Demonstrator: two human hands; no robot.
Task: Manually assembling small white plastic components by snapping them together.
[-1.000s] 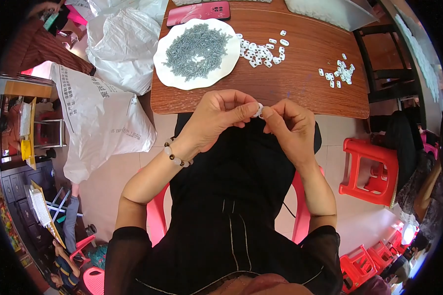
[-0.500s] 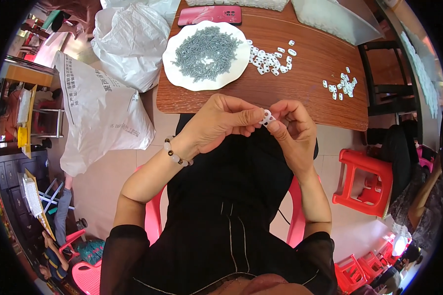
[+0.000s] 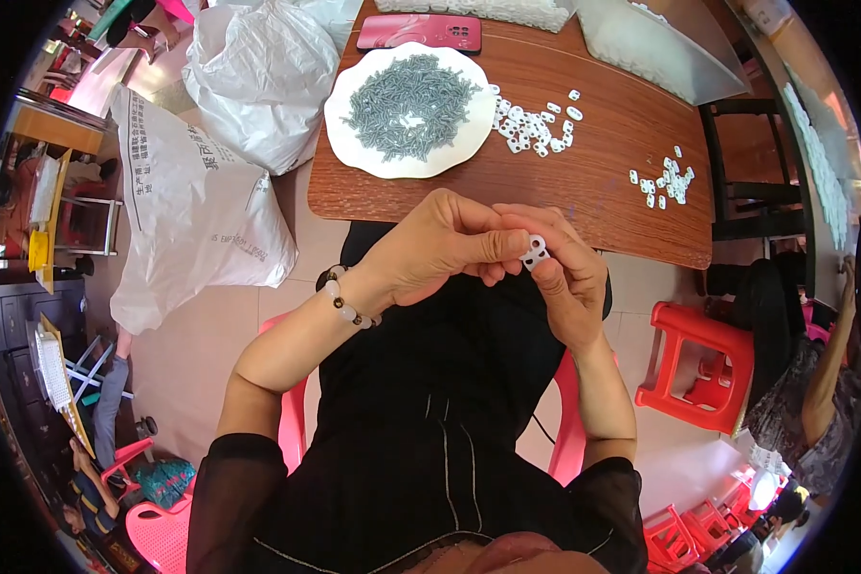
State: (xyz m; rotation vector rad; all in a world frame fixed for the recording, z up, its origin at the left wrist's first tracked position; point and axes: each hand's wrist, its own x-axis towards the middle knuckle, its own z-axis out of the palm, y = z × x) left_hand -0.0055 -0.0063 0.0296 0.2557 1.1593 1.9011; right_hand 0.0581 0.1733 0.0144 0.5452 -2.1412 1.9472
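White holed piece (image 3: 535,254), one: lay right of the frame's centre, near the table's (image 3: 622,134) lower edge, long axis roughly upright in view. Left hand (image 3: 440,251): fingers pinched its left side. Right hand (image 3: 578,287): gripped its right, thumb lowermost. Both equally near.

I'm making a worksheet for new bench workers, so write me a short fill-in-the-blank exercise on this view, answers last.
1. The small holed piece between the left hand and the right hand is mainly ____ in colour.
2. The bead bracelet is on the person's ____ wrist.
3. The slim pieces heaped on the scalloped plate are ____ in colour.
4. Loose white pieces lie on the table in ____ separate groups.

Missing words: white; left; grey; two.
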